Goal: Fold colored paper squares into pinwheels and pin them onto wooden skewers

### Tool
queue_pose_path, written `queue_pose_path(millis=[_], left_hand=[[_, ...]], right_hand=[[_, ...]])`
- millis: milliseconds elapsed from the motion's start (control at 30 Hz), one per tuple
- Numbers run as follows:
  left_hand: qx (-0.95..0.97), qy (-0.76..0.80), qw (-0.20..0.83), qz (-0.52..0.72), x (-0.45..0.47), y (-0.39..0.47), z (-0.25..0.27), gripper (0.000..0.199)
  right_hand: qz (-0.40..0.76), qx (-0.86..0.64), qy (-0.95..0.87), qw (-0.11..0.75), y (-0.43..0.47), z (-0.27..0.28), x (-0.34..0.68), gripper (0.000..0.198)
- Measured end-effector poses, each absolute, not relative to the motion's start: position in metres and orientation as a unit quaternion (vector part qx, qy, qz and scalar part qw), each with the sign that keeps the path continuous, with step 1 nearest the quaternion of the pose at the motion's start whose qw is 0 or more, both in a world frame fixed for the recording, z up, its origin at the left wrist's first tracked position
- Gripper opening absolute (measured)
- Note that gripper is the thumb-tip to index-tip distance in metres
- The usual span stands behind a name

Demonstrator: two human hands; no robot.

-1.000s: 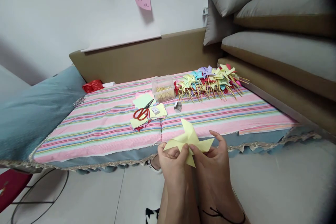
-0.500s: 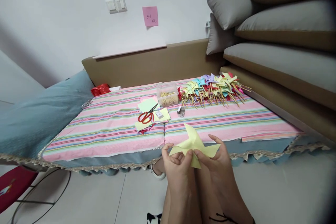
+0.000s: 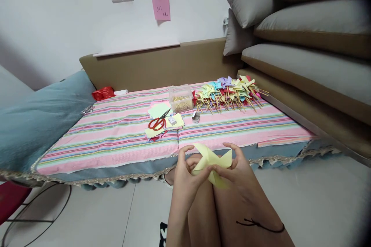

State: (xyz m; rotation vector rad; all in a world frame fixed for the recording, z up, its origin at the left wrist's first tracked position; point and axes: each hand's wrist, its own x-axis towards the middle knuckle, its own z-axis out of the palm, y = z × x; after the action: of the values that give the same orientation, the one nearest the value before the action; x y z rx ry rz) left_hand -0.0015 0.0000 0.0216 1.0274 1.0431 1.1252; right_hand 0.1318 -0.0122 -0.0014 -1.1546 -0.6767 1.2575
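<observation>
A pale yellow paper pinwheel (image 3: pixel 211 158) is held between both hands above the knees, its folded blades spread. My left hand (image 3: pixel 187 168) pinches it from the left, thumb at the centre. From the right, my right hand (image 3: pixel 236 168) grips it with the thumb pressed at the middle, and its index finger is raised behind a blade. No stick shows on this pinwheel. Beyond the hands, red-handled scissors (image 3: pixel 158 122) lie on stacked paper sheets (image 3: pixel 153 132), beside a small flat box (image 3: pixel 172 120). A small open box (image 3: pixel 196 117) stands to their right.
On the striped cloth (image 3: pixel 116 123), a clear plastic box (image 3: pixel 181 100) holds thin sticks. Many-coloured pinwheels on sticks (image 3: pixel 228 92) are heaped to its right. A red plastic bag (image 3: pixel 103 93) lies at the back left. Grey cushions (image 3: pixel 304 23) are stacked at the right.
The pinwheel has turned and tilted in my hands, and its upper blade now points left. Both hands have shifted slightly left. The whole view has shifted a little.
</observation>
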Motion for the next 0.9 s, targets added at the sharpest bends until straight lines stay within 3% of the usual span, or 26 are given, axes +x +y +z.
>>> queue_pose_path(millis=[133,700,800,900], left_hand=[[0.418,0.472,0.605,0.487,0.001,0.008,0.014,0.054],[0.321,0.532,0.577,0.53,0.022,0.106,-0.022,0.06],[0.294,0.547,0.549,0.56,0.018,0.132,-0.025,0.06],[0.267,0.566,0.498,0.6,0.008,0.155,-0.028,0.059]], right_hand=[[0.536,-0.504,-0.284,0.615,-0.008,-0.003,0.128,0.08],[0.586,-0.511,-0.278,0.565,0.095,-0.035,0.142,0.084],[0.596,-0.491,-0.294,0.564,0.13,-0.043,0.152,0.073],[0.506,-0.529,-0.379,0.566,0.179,-0.058,0.167,0.041]])
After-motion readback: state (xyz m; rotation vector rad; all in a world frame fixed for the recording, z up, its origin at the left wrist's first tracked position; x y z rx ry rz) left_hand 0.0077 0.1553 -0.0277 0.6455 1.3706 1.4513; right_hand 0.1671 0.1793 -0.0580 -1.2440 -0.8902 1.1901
